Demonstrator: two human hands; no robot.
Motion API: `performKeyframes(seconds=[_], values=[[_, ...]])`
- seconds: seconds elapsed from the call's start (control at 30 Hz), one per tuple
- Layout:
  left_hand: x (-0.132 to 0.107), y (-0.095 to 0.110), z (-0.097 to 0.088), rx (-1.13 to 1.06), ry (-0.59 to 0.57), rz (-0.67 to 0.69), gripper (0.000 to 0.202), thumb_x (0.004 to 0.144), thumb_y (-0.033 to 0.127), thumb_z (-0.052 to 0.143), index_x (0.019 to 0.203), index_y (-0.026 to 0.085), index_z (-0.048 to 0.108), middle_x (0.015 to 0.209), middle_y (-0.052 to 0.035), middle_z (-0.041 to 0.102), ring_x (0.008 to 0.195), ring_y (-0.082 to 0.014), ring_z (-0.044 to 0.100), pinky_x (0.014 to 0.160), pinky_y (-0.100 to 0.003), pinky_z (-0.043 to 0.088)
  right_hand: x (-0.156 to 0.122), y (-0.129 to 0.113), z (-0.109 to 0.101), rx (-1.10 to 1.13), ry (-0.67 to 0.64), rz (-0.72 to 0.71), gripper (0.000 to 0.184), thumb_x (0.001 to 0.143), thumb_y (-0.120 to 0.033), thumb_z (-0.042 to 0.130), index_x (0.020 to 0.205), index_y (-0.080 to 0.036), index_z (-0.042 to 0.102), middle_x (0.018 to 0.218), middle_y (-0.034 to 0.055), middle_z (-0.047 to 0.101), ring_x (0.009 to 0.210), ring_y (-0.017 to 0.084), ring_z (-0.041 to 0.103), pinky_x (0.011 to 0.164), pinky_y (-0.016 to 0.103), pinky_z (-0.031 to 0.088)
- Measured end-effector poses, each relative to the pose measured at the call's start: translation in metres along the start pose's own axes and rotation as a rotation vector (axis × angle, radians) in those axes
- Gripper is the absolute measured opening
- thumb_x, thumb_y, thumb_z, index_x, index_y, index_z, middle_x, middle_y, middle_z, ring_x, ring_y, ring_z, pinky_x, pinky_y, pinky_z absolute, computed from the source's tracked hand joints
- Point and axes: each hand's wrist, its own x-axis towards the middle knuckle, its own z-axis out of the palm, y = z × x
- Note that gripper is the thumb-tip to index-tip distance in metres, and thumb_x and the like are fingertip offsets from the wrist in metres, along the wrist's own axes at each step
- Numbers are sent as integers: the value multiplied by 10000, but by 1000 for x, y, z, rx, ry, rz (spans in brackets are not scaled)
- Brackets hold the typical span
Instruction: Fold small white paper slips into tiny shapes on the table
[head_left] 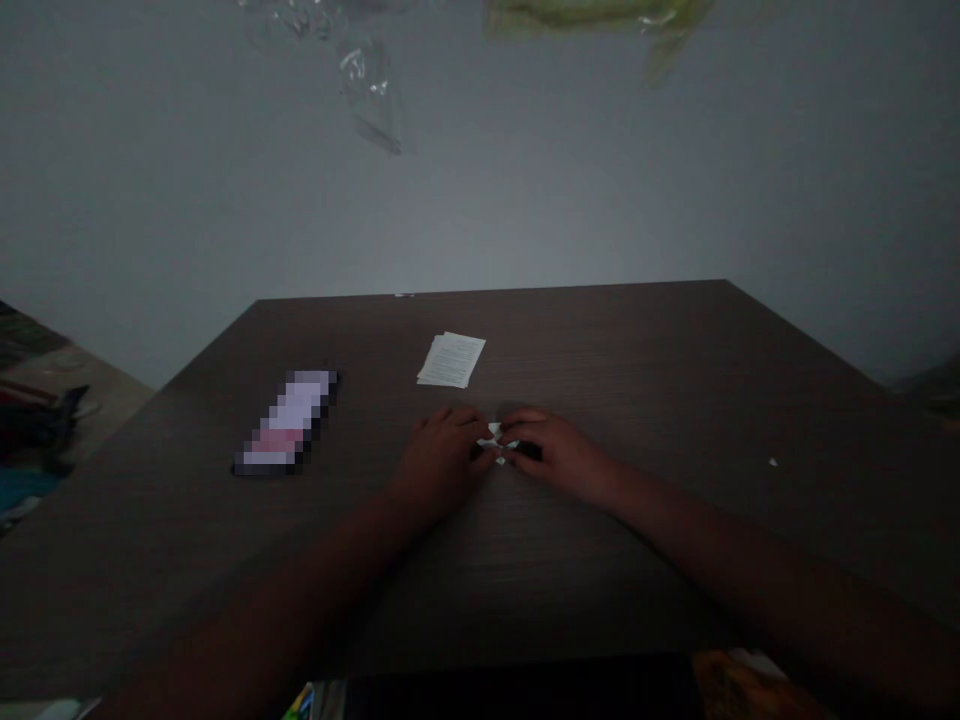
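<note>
Both my hands rest together on a dark wooden table (675, 380). My left hand (442, 455) and my right hand (551, 450) have their fingers curled and pinched on a small white piece of paper (496, 436) between them. Only bits of the paper show between the fingertips. A folded white printed sheet (451, 360) lies just beyond my hands.
A blurred, pixelated flat object (287, 422) lies to the left on the table. A tiny white scrap (773, 462) sits at the right. Clear plastic (371, 90) and a yellowish bag (600, 15) hang on the grey wall behind. Clutter lies on the floor at far left.
</note>
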Motion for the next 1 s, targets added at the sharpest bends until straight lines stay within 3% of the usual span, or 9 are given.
performKeyframes(seconds=[0.47,0.63,0.83,1.0], values=[[-1,0,3,10,-12,-40,238,1194,240,766,1399,294,874,1585,-86,839,1498,-394,743,1220,-566,619,0,1,1,-10,4,0,112,1142,-233,883,1216,-300,934,1356,101,916,1309,300,867,1190,522,710],[0,0,3,-2,-10,-29,274,1201,263,766,1444,326,876,1575,-84,836,1477,-398,734,1240,-608,602,-3,-1,-4,-30,-19,-35,215,1142,-176,858,1281,-312,949,1433,101,910,1383,303,854,1252,549,688],[0,-2,-7,-34,-45,20,228,1177,249,787,1366,282,911,1508,-95,844,1432,-381,747,1264,-607,597,-8,-4,-14,-66,-94,-68,372,1132,-117,812,1426,-312,933,1563,114,883,1499,322,817,1323,576,655],[-1,-3,-8,-42,-29,10,224,1161,264,777,1328,287,925,1524,-96,842,1438,-402,751,1249,-608,608,-12,-6,-20,-52,-117,-103,415,1119,-79,777,1413,-322,939,1613,105,873,1516,322,818,1327,570,653]])
